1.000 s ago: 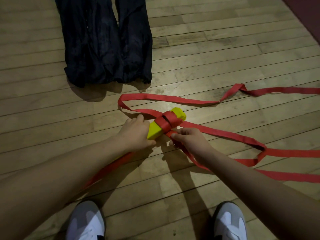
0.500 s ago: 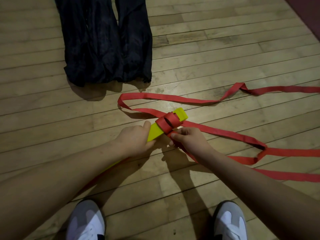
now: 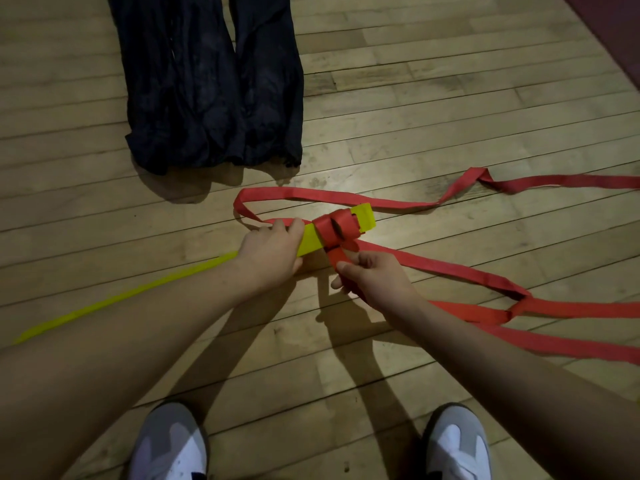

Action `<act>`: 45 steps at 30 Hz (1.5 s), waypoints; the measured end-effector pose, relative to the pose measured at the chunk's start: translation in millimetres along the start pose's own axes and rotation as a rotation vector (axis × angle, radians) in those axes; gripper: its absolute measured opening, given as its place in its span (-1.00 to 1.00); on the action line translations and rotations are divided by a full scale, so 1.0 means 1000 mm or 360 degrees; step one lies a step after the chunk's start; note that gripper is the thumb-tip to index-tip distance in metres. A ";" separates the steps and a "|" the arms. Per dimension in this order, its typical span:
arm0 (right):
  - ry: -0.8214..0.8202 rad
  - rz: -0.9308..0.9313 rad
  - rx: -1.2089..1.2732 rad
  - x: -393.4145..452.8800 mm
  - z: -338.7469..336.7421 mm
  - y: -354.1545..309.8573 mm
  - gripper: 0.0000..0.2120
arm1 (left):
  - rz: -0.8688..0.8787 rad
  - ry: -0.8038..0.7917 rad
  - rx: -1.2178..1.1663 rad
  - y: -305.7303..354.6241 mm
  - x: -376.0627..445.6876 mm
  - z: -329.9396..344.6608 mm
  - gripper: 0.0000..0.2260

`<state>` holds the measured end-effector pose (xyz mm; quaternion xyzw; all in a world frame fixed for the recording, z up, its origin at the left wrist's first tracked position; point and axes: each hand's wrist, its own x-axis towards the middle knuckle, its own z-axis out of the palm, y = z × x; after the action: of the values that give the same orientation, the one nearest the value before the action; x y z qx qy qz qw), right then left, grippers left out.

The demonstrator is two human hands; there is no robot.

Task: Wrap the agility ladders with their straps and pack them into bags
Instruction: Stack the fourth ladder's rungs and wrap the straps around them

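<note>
A stack of flat yellow ladder rungs [image 3: 363,218] lies on the wooden floor, with red strap coils [image 3: 337,230] wound round its far end. My left hand [image 3: 272,251] grips the yellow stack just left of the coils. My right hand [image 3: 372,280] pinches the red strap below the coils. The rest of the red strap [image 3: 460,271] trails loose over the floor to the right in several loops. The yellow stack's near end [image 3: 114,301] shows beyond my left forearm.
Two dark blue bags [image 3: 211,81] lie flat side by side on the floor above the ladder. My white and grey shoes [image 3: 169,445] [image 3: 457,445] stand at the bottom. A dark red mat edge [image 3: 616,26] shows at the top right.
The stack has turned, so its long yellow near end now shows past my left forearm where red strap lay before. My right hand has drawn the strap slightly toward me.
</note>
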<state>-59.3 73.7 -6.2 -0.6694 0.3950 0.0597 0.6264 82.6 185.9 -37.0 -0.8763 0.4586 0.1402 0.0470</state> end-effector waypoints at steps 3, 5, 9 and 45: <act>-0.0042 0.0036 0.0145 -0.002 -0.003 -0.003 -0.85 | 0.0004 0.0003 -0.0019 -0.003 0.002 0.001 -0.49; -0.0036 0.0068 0.0225 -0.004 -0.006 -0.002 -0.84 | 0.0037 -0.0026 -0.0054 -0.003 0.000 0.002 -0.49; -0.0047 0.0108 0.0308 -0.006 -0.005 0.002 -0.90 | 0.0281 0.0038 -0.0002 -0.002 -0.003 -0.001 -0.54; -0.0185 0.0124 0.0182 -0.002 -0.007 0.003 -0.83 | 0.0018 0.0011 0.0114 0.015 0.001 0.008 -0.47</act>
<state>-65.4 69.0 -5.7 -0.6121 0.3864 0.1001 0.6826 69.1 178.0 -44.6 -0.8719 0.4685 0.1210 0.0760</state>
